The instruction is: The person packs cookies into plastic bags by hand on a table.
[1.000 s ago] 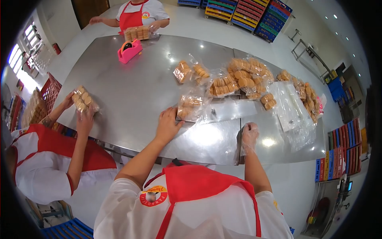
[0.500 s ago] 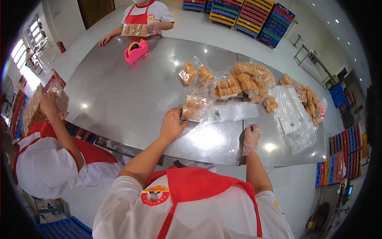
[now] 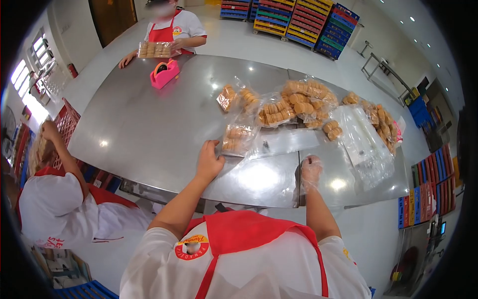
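My bare left hand rests on the steel table, thumb apart from the loosely bent fingers, holding nothing. Just right of it lies a clear bag of round biscuits. My right hand wears a clear plastic glove and sits curled into a loose fist near the table seam; nothing shows in it. Beyond my hands are more bagged biscuits and a larger heap of them. A flat clear plastic sheet or bag lies between my hands, farther in. A small biscuit pack sits right of it.
A pink tape dispenser stands on the steel table. Empty clear bags and more biscuits lie at right. Across, a person holds a biscuit pack; another person works at left by a red crate.
The view has shifted slightly. My left hand has drawn a little away from the biscuit bag. The person at left has moved an arm; my right hand stays curled in place.
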The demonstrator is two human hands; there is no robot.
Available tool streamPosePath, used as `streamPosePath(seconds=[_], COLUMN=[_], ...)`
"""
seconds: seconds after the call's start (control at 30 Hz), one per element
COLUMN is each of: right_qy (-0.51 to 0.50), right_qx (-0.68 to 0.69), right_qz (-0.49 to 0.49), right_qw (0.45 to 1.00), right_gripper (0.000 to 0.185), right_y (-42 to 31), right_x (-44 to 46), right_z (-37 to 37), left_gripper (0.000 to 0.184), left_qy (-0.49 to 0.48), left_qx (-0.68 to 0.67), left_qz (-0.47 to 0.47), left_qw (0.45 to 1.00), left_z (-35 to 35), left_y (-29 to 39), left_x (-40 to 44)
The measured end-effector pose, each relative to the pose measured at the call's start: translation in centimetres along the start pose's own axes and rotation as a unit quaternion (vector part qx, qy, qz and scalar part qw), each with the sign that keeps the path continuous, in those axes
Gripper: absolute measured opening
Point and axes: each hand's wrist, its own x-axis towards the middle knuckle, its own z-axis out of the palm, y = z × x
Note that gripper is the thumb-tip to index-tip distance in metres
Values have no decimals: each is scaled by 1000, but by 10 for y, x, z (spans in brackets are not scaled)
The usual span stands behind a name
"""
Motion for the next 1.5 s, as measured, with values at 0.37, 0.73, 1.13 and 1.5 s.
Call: streamPosePath(seconds=[0.37, 0.73, 1.13, 1.5], right_qy=[-7, -6, -13, 11], right_qx=[16, 6, -2, -33], right_qz=[13, 23, 6, -23], right_qw=[1000, 1000, 1000, 999], right_gripper=[13, 13, 15, 16], right_y=[-4, -2, -1, 10], right_x=[0, -1, -1, 1], right_z=[-4, -2, -1, 7], left_gripper=[43, 35, 25, 7], left_qy=[10, 143, -407, -492], left_qx=[47, -186, -585, -628], left_qz=[44, 1, 343, 248], left_qw=[998, 972, 612, 549], left_z=[1, -12, -187, -241], left_y=[0, -7, 248, 277], left_x=[-1, -5, 24, 0])
